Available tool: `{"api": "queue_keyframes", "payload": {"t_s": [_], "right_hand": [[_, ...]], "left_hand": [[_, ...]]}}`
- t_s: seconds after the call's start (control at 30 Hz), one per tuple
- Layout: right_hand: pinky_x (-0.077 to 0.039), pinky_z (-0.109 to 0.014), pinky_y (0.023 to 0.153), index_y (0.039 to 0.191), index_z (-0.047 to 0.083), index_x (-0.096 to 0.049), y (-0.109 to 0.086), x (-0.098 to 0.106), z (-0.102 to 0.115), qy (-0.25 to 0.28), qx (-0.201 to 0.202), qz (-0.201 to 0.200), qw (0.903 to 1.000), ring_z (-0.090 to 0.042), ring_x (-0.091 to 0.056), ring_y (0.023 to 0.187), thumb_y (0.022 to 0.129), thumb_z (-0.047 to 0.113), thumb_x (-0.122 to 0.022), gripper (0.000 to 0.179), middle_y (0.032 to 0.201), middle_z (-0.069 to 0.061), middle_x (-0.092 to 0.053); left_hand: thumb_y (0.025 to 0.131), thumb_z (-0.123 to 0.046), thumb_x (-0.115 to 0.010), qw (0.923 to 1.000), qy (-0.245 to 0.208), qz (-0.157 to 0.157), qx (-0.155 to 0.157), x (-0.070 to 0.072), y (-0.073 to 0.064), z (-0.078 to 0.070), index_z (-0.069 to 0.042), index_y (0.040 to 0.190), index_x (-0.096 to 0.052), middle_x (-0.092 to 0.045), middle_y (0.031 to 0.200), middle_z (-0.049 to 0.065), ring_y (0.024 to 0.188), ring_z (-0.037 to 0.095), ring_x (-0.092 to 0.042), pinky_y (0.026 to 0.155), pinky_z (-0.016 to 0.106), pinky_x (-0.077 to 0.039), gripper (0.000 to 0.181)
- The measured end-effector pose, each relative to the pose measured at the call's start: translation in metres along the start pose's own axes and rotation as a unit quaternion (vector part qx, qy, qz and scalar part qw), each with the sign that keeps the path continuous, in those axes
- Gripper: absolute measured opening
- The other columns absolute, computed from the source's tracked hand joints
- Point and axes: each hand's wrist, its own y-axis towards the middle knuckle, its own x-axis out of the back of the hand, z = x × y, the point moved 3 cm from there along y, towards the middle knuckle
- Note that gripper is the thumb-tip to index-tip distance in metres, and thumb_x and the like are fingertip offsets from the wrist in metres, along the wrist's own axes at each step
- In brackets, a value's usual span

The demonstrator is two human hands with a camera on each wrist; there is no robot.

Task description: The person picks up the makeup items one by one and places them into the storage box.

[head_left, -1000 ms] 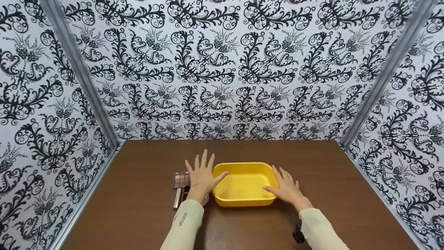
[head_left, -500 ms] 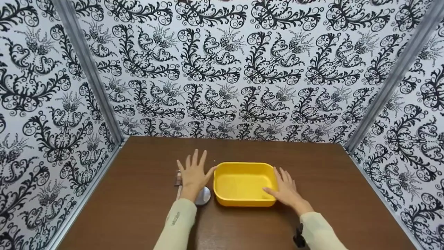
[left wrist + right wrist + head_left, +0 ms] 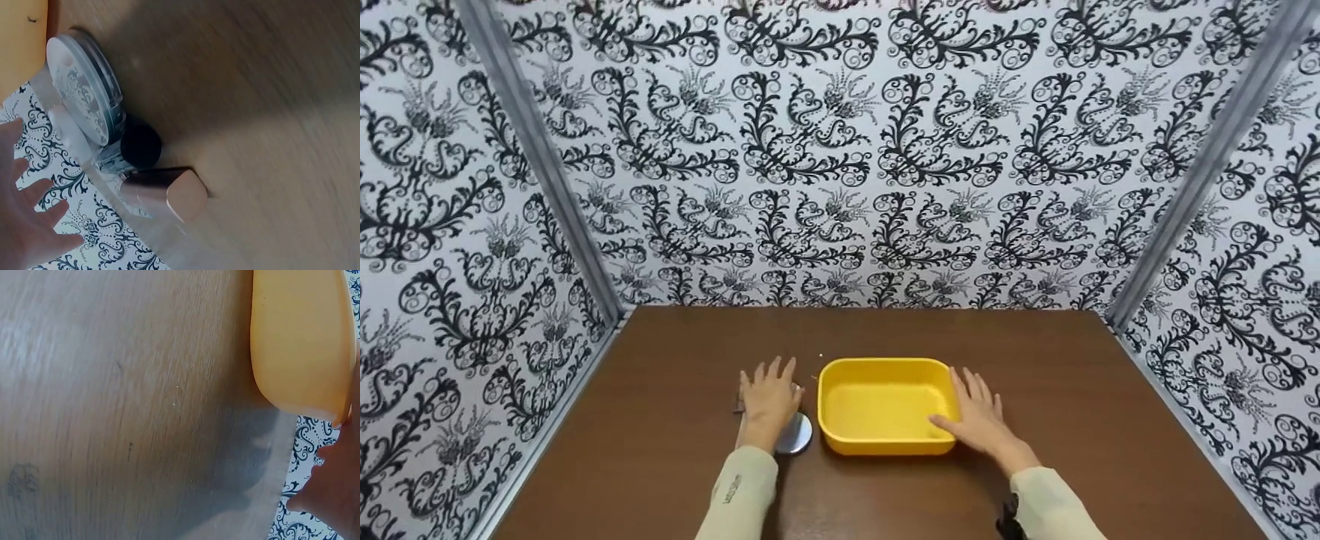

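Observation:
A yellow plastic tub point(image 3: 885, 448) sits mid-table. My right hand point(image 3: 981, 420) is at its right rim, fingers extended along the edge and thumb reaching over the inside. To the tub's left, my left hand point(image 3: 767, 405) hovers palm down over a group of make-up items, fingers slightly spread and gripping nothing. It hides most of the eyeshadow palette point(image 3: 738, 405). A round compact with a mirror-like lid point(image 3: 796, 435) shows beside the wrist. The left wrist view has this compact point(image 3: 79, 87), a black-capped tube point(image 3: 142, 146) and a rose-gold tube point(image 3: 187, 196) close together.
The brown wooden table point(image 3: 870, 495) is enclosed by patterned black-and-white walls point(image 3: 840, 187) at the back and sides. Grey metal posts point(image 3: 547, 172) stand at the corners. A dark band point(image 3: 1011, 517) is around the right wrist.
My left hand has moved left, away from the tub's rim, then lower over the make-up, its fingers drawing closer together. The compact has come into view. My right hand keeps its place.

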Motion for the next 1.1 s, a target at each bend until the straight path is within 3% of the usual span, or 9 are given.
{"api": "queue_keyframes", "payload": {"t_s": [0.17,0.47,0.63,0.9,1.1], "right_hand": [[-0.007,-0.078,0.112,0.157,0.003,-0.022,-0.001,-0.001,0.001,-0.001,-0.002,-0.006,1.0000,-0.053,-0.013,0.148,0.085,0.051,-0.071,0.099,0.162,-0.029,-0.018],[-0.003,-0.080,0.111,0.159,0.008,-0.020,-0.002,0.002,0.002,-0.028,-0.027,0.014,0.9991,-0.049,-0.011,0.151,0.087,0.050,-0.070,0.098,0.164,-0.026,-0.015],[0.000,-0.081,0.109,0.159,0.008,-0.020,-0.002,0.002,0.003,-0.060,-0.025,0.015,0.9978,-0.048,-0.010,0.152,0.087,0.056,-0.068,0.099,0.165,-0.024,-0.016],[0.011,-0.081,0.107,0.158,0.005,-0.022,-0.001,0.000,0.007,-0.107,0.000,0.003,0.9942,-0.045,-0.006,0.153,0.085,0.068,-0.061,0.105,0.166,-0.020,-0.014],[0.014,-0.079,0.107,0.158,0.005,-0.022,0.002,0.002,0.005,-0.128,-0.004,0.001,0.9918,-0.045,-0.005,0.153,0.086,0.069,-0.059,0.103,0.166,-0.019,-0.015]], "left_hand": [[0.089,-0.035,-0.072,0.9996,0.029,-0.005,-0.004,-0.001,-0.002,0.000,-0.012,0.129,-0.064,-0.065,0.132,0.012,0.128,0.035,-0.057,0.116,0.063,-0.030,0.047],[0.080,-0.027,-0.080,0.9986,0.035,-0.039,-0.013,0.000,-0.008,-0.003,-0.004,0.104,-0.072,-0.075,0.104,0.015,0.101,0.036,-0.070,0.105,0.062,-0.042,0.034],[0.079,-0.022,-0.080,0.9984,0.039,-0.037,-0.016,-0.001,-0.007,-0.006,-0.004,0.102,-0.070,-0.076,0.099,0.015,0.098,0.034,-0.071,0.103,0.060,-0.044,0.031],[0.080,-0.016,-0.078,0.9996,0.024,-0.013,0.011,-0.005,-0.004,-0.006,-0.004,0.106,-0.067,-0.075,0.102,0.018,0.098,0.038,-0.071,0.105,0.057,-0.043,0.031],[0.080,-0.017,-0.079,0.9998,0.017,0.001,0.011,-0.002,0.003,-0.007,-0.005,0.106,-0.066,-0.074,0.102,0.020,0.097,0.039,-0.070,0.100,0.054,-0.046,0.031]]}}
